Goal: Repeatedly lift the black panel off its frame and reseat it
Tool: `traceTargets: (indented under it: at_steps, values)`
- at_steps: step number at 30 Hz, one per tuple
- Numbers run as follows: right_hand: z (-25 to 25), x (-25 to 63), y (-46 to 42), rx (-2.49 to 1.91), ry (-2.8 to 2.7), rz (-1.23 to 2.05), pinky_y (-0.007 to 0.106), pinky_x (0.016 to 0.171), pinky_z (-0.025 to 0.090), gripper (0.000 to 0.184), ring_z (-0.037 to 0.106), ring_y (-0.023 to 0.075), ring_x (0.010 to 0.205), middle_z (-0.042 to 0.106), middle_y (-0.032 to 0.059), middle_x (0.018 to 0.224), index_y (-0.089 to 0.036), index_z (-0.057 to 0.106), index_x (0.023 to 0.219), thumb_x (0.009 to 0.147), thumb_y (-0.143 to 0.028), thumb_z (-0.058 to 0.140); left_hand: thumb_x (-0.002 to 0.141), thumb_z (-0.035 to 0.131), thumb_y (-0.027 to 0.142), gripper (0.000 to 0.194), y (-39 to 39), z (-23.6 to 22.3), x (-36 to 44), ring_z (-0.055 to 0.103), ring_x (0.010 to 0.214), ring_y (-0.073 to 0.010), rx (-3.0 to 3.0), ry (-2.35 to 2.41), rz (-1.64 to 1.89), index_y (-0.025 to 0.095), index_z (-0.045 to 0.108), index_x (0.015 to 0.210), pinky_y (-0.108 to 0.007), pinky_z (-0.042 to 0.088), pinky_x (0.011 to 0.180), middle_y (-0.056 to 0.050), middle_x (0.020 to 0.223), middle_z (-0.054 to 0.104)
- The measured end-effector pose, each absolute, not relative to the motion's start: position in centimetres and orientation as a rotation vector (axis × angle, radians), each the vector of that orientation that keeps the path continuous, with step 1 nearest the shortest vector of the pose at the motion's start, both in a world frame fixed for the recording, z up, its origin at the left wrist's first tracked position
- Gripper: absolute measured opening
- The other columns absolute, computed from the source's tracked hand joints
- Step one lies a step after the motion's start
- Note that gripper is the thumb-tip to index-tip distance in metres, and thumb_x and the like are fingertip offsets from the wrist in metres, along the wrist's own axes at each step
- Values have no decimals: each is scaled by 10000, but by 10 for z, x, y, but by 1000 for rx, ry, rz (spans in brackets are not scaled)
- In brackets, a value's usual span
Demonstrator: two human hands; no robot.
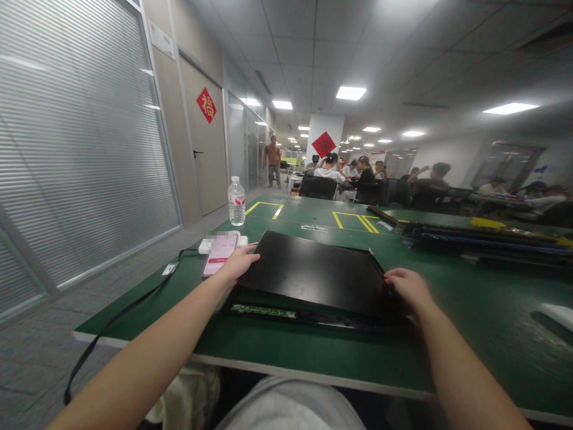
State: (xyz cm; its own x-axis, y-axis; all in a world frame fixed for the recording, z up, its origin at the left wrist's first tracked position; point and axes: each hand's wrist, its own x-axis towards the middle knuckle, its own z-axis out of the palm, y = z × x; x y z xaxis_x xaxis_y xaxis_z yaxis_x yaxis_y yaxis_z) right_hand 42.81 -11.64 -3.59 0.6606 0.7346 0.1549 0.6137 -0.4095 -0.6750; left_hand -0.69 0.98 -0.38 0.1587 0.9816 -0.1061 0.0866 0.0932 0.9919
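Note:
A flat black screen panel (308, 269) lies tilted over a shallow black housing (331, 319), its near edge raised above the housing's front strip. Along that strip shows a green circuit board (264, 311). My left hand (242, 263) is closed on the panel's left edge, thumb on top and the other fingers mostly hidden. At the right edge, my right hand (409, 286) pinches the panel's side, close to the housing's raised rim (377, 264). Whether its fingers touch the rim too, I cannot tell.
Left of the panel, a phone (219, 254) lies by a white block with a black cable (134, 304). Beyond stands a water bottle (237, 202). Dark stacked parts (474, 239) lie far right on the green table (474, 352). People sit in the background; one person (273, 160) stands.

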Motion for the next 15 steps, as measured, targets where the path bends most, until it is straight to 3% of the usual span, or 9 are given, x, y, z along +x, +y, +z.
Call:
traceTargets:
  at_steps: [8, 15]
  values:
    - [-37, 429, -116, -2147, -1048, 230, 290, 692, 460, 187, 666, 202, 771, 756, 44, 795, -219, 766, 760, 679, -187, 600, 719, 693, 200, 300, 9, -3, -6, 689, 587, -192, 1261, 1214, 927, 137, 708, 1012, -267, 516, 568, -22, 674, 736]
    - [-36, 428, -116, -2166, -1048, 208, 281, 706, 451, 165, 671, 208, 807, 760, 46, 810, -210, 763, 750, 682, -177, 617, 645, 749, 257, 356, 13, -8, -9, 720, 682, -223, 1334, 1194, 985, 152, 740, 986, -296, 546, 651, -37, 733, 763]
